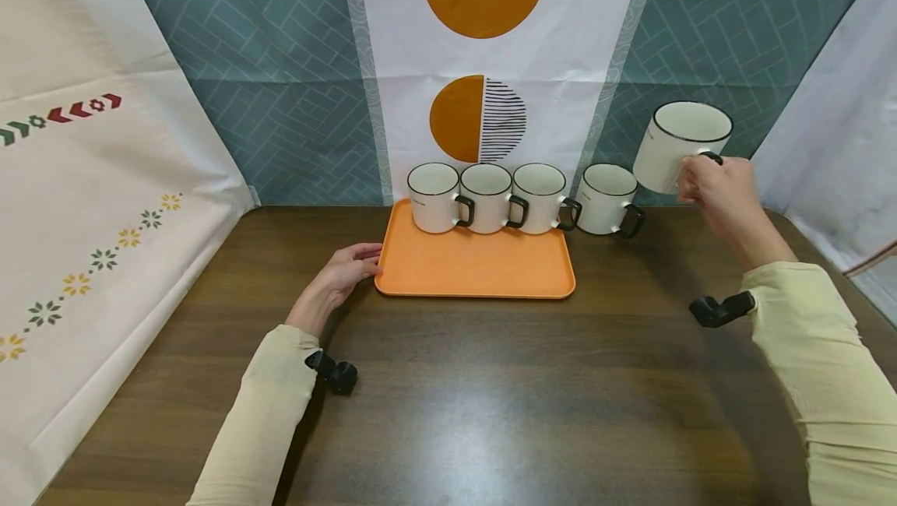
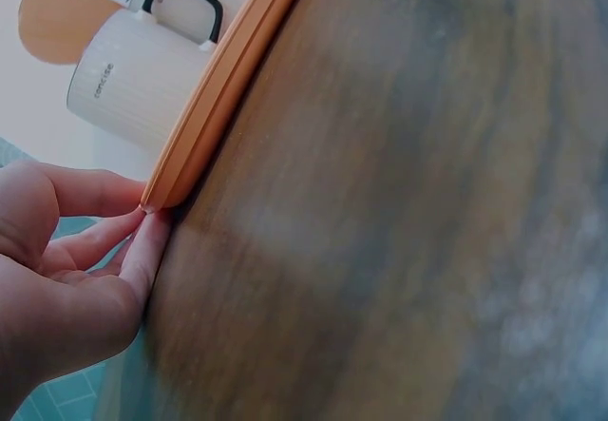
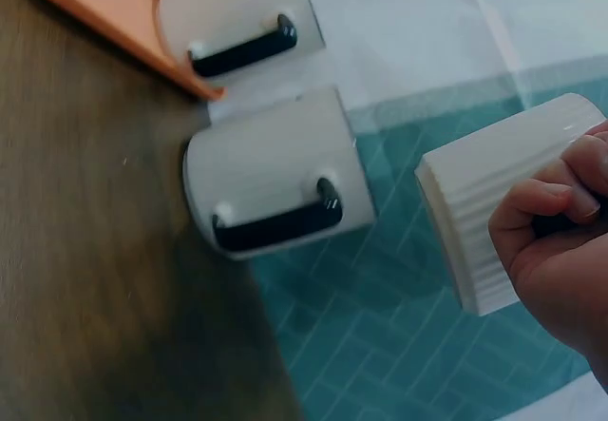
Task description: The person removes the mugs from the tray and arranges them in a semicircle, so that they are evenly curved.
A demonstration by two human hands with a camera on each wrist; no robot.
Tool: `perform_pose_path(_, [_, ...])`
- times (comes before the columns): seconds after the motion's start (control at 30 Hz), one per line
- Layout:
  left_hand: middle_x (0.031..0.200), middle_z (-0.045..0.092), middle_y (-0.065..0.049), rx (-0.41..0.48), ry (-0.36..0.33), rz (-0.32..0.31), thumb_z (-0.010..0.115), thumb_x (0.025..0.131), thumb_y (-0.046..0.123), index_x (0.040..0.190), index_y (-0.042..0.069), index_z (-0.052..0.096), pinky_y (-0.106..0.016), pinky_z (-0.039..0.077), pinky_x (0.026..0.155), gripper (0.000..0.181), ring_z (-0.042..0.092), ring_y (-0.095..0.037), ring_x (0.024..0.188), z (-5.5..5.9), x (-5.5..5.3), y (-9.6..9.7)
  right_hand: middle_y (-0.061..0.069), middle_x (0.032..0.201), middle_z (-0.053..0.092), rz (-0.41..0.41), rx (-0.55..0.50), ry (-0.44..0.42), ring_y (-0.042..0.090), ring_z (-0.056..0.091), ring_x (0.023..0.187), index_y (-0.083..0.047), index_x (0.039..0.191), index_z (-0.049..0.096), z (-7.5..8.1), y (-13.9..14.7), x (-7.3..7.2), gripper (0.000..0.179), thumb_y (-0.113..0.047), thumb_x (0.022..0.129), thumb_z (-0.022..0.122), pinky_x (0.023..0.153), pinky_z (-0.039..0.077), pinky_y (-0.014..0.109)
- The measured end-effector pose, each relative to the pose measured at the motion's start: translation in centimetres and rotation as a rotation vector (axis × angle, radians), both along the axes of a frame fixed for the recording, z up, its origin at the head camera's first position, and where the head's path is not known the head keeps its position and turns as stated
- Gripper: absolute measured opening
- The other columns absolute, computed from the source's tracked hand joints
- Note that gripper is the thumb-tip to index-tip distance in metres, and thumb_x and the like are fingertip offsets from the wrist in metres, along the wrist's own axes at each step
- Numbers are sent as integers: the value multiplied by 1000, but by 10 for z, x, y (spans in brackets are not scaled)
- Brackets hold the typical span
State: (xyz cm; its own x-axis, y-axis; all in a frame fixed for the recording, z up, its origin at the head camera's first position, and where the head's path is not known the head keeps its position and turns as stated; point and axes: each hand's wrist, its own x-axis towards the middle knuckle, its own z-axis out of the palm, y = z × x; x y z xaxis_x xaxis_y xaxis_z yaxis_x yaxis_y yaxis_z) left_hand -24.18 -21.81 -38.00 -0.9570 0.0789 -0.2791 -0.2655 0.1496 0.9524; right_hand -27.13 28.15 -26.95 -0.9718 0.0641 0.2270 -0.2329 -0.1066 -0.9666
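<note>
My right hand [image 1: 722,187] grips the black handle of a white mug [image 1: 666,159] with a dark rim, held up in the air at the right. In the right wrist view the fingers curl round that handle, largely hiding it. Another such mug [image 1: 604,198] stands on the table just right of the orange tray [image 1: 476,272]. Three matching mugs [image 1: 434,198] stand in a row along the tray's back side, handles pointing right. At the tray's left edge, my left hand [image 1: 343,268] pinches the rim between thumb and fingers, as the left wrist view [image 2: 85,259] also shows.
The brown wooden table [image 1: 448,381] runs up to a green patterned cloth [image 1: 266,101] behind the mugs. A white runner with orange shapes [image 1: 392,47] hangs there too. White cloths [image 1: 105,202] hang on the left and right sides.
</note>
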Motion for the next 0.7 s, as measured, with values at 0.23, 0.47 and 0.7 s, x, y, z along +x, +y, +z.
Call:
perform_pose_path(0.23, [145,38,-25,-4,-1,-8,50,91,-11,144,-7,33,-39,34,108,56,38,-33,133,1,0,1,2,48,36,-63,56,-62,15,34,46,-5,50,41,-19,19,0,42,-5,92,44,41,33,25])
perform_pose_path(0.47, [145,38,-24,-6,-13,0,51,91,-10,145,-6,34,-38,35,108,56,39,-33,132,1,0,3,-1,48,33,7,21,-111,13,31,45,-6,52,37,-50,33,-1,43,-4,95,40,41,27,25])
perform_pose_path(0.7, [146,37,-25,-3,-10,1,50,91,-11,145,-7,33,-39,33,109,57,38,-33,133,1,1,0,-5,48,37,36,48,-145,9,34,45,-10,52,39,-74,30,0,44,-5,96,42,42,26,24])
